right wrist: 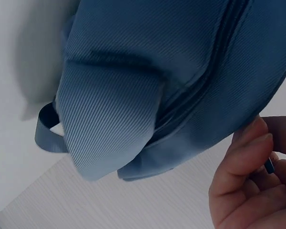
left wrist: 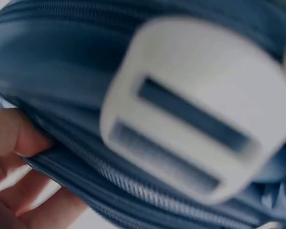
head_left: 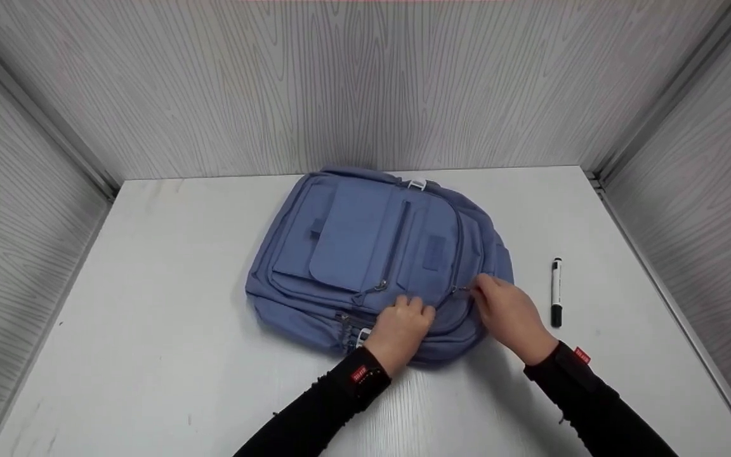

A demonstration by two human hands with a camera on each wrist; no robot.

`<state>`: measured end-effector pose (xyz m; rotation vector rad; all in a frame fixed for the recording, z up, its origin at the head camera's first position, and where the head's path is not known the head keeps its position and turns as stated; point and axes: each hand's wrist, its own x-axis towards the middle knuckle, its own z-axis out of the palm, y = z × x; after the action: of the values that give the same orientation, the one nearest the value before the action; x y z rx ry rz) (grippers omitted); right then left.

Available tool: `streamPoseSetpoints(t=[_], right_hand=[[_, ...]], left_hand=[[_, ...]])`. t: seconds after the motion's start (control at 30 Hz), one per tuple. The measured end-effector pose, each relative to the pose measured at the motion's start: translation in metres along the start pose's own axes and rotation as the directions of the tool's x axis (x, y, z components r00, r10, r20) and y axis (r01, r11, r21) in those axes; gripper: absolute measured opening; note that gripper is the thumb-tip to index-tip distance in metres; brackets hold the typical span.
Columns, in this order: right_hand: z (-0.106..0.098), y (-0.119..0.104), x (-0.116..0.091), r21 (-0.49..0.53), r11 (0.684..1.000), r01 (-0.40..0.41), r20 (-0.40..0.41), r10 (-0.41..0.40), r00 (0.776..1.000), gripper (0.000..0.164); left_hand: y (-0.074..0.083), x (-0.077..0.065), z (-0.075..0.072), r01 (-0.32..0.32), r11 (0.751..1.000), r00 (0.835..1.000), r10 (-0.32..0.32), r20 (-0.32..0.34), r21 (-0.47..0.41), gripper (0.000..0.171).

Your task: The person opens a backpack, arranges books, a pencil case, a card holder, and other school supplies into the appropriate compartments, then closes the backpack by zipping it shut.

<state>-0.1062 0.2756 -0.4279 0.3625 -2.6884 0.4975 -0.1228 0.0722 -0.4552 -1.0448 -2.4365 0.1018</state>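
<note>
A blue backpack (head_left: 356,235) lies flat on the white table, tilted, its front pockets facing up. My left hand (head_left: 401,331) grips the fabric along its near side, thumb and fingers about an edge beside a zipper (left wrist: 133,188) in the left wrist view. A white plastic buckle (left wrist: 195,57) hides part of that side. At the bag's right end my right hand (head_left: 511,317) pinches a zipper pull (head_left: 462,289) between thumb and finger. The right wrist view shows those fingers (right wrist: 243,162) curled, with the dark tip of the pull poking out below them.
To the right of the backpack lies a white marker (head_left: 556,289) with a black cap. Wood-grain panels (head_left: 353,82) enclose the white table (head_left: 169,285) at the back and both sides. A fabric loop (right wrist: 50,136) sticks out from the bag.
</note>
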Motion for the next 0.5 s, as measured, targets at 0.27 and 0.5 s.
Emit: streamPoseSetpoints(t=[0.27,0.5], right_hand=[[0.002,0.007,0.009,0.003,1.0,0.019,-0.008,-0.019,1.0,0.011],[0.001,0.021,0.017,0.014,0.999,-0.038,-0.042,0.038,0.998,0.008]], left_hand=[[-0.027,-0.014,-0.001,-0.148,0.974,0.986,0.131,-0.105,-0.173,0.017],[-0.049,-0.031,-0.001,-0.238,0.929,0.966,0.196,-0.168,-0.285,0.02]])
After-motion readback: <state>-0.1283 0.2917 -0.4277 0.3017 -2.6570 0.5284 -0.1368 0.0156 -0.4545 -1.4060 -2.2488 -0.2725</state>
